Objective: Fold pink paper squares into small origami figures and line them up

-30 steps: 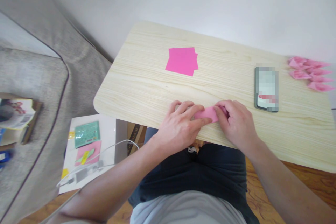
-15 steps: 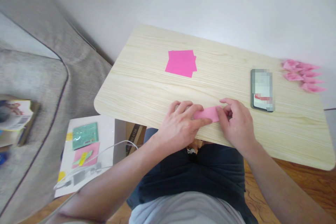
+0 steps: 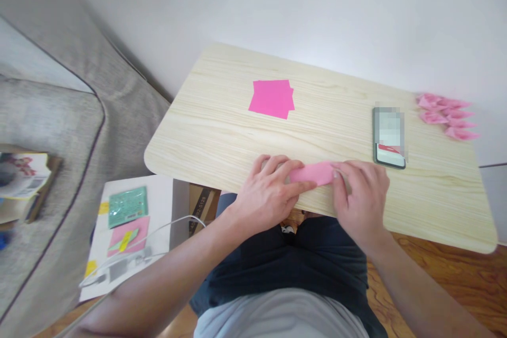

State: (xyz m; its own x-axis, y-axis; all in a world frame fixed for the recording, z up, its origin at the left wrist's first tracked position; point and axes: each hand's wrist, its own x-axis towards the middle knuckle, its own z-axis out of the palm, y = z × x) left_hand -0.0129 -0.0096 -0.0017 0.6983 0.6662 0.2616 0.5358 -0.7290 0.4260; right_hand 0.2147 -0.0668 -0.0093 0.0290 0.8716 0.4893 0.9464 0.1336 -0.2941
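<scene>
A folded strip of light pink paper lies near the front edge of the wooden table. My left hand grips its left end, thumb in front and fingers behind. At the other end, my right hand pinches the paper's right edge between thumb and fingers. Farther back on the table rest a few bright pink paper sheets, slightly fanned. To the right of my right hand lies a phone, its screen mostly blurred out.
Several folded pink paper pieces sit at the table's back right, by the wall. Below left, a white box carries a green packet, pink paper and a charger with a white cable. A grey sofa stands at the left.
My right hand lifted its fingers a little off the strip, then closed on its right end again, slightly farther right. My left hand stays on the strip. The view has shifted slightly.
</scene>
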